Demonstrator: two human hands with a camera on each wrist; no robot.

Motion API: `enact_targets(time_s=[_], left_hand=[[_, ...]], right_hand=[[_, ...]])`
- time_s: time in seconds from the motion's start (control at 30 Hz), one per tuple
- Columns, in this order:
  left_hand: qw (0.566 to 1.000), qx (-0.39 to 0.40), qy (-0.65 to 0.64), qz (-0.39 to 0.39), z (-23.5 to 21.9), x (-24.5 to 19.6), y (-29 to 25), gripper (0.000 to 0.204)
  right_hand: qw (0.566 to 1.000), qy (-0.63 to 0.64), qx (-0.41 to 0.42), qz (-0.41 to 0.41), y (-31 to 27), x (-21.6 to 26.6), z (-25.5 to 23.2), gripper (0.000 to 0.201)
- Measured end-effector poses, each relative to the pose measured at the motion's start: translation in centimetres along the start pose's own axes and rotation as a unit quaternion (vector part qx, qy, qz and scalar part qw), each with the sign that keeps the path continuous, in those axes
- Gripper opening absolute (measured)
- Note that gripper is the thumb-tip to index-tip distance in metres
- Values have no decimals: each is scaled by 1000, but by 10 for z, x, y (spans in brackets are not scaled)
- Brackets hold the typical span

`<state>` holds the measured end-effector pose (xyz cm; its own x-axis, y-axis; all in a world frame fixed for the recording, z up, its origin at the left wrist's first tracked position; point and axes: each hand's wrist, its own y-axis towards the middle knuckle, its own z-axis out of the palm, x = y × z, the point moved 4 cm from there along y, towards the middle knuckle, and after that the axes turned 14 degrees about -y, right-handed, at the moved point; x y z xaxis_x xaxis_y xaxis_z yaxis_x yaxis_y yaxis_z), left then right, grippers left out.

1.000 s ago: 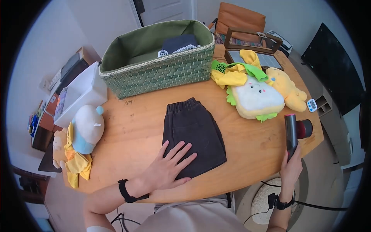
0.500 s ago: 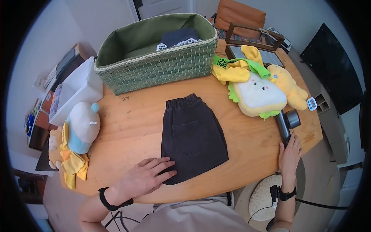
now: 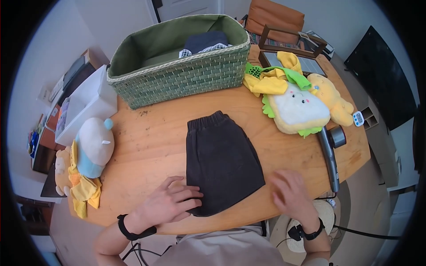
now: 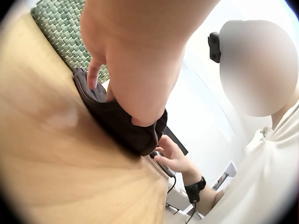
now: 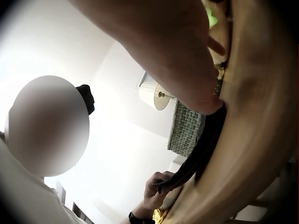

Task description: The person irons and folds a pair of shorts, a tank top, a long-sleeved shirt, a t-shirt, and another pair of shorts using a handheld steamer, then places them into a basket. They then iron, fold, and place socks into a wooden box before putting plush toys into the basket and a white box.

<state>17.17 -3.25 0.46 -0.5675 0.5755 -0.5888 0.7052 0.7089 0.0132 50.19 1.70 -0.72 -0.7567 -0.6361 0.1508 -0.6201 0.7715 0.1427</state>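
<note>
Folded black shorts (image 3: 224, 166) with an elastic waistband lie on the wooden table (image 3: 146, 146), waistband away from the person. At their lower left corner, the left hand (image 3: 171, 201) pinches the hem, as the right wrist view shows with the cloth's edge between its fingers (image 5: 158, 184). The right hand (image 3: 293, 195) hovers by the lower right corner, blurred by motion, fingers loosely bent and holding nothing. Beyond it a dark grey hair dryer (image 3: 329, 162) with a round head rests on the table's right edge, its handle pointing at the person.
At the back stands a green woven basket (image 3: 186, 80) with dark clothing (image 3: 206, 42) inside. A sandwich plush (image 3: 297, 111), a yellow plush (image 3: 330, 99) and a small timer (image 3: 358, 118) are at right. On the left are a white-and-blue plush (image 3: 95, 146), yellow cloths (image 3: 86, 188) and a white box (image 3: 95, 102).
The right hand has set down the hair dryer, let it go and moved left toward the shorts. The left hand slid from the middle of the shorts to their lower left corner.
</note>
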Motion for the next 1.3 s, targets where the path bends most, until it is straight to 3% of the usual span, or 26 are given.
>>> enact_targets(time_s=[0.13,0.27,0.33,0.37,0.43,0.47,0.53,0.57,0.63,0.67,0.7,0.73,0.77,0.8,0.83,0.9,0.93,0.97,1.03,1.07,1.13,1.17,1.23,1.27,1.3], left_hand=[[982,-5,-189,11,0,-5,-10,27],[960,-18,-281,-3,6,-5,-27,28],[908,-55,-415,-35,8,3,-38,26],[907,-57,-415,-35,11,6,-42,26],[817,-105,-565,-41,16,16,-51,24],[818,-105,-565,-40,18,19,-56,24],[769,-142,-615,-97,24,30,-68,24],[770,-142,-615,-96,25,35,-71,24],[697,-188,-674,-160,30,49,-77,26],[625,-242,-716,-196,32,51,-77,28],[625,-242,-716,-195,26,53,-72,28],[594,-243,-732,-228,18,60,-65,34],[561,-244,-747,-261,15,64,-60,41],[562,-243,-747,-260,14,62,-55,41],[660,-304,-635,-262,7,62,-48,43],[801,-406,-363,-246,-9,56,-34,47],[858,-392,-217,-250,-23,38,-30,52],[859,-393,-216,-249,-29,29,-27,52],[963,-239,-49,-116,-28,2,-10,62],[962,-244,-45,-116,-22,-4,-4,62],[981,-88,70,-158,3,-17,11,73],[980,-96,76,-159,5,-18,14,73],[969,-33,161,-184,9,-15,21,81],[966,-13,179,-187,6,-15,24,81],[965,-16,185,-185,5,-16,26,81]], right_hand=[[995,-56,45,-67,32,27,3,62],[982,-48,98,-156,46,38,6,65],[977,-33,114,-175,50,40,4,65],[978,-13,116,-172,52,40,3,65],[979,8,117,-167,55,41,1,64],[974,6,127,-187,56,43,1,63],[969,4,138,-206,56,43,6,61],[966,13,100,-236,56,42,11,56],[961,20,62,-268,57,42,14,51],[975,117,94,-162,60,38,17,45],[968,211,124,-54,61,33,21,39],[971,229,-19,-59,62,32,32,17],[972,228,-19,-59,69,36,26,17],[967,251,37,-3,81,35,19,16],[957,271,91,52,89,34,16,18],[960,268,57,51,100,34,22,20],[961,269,28,50,105,34,26,22],[962,269,26,50,109,34,29,22],[963,261,20,68,116,34,33,30],[964,259,17,62,119,35,33,30],[991,122,47,41,121,40,36,37],[992,118,41,33,122,43,32,37],[999,11,-28,-13,122,51,10,38],[999,4,33,-43,126,52,2,37],[999,1,26,-43,128,48,-1,37]])
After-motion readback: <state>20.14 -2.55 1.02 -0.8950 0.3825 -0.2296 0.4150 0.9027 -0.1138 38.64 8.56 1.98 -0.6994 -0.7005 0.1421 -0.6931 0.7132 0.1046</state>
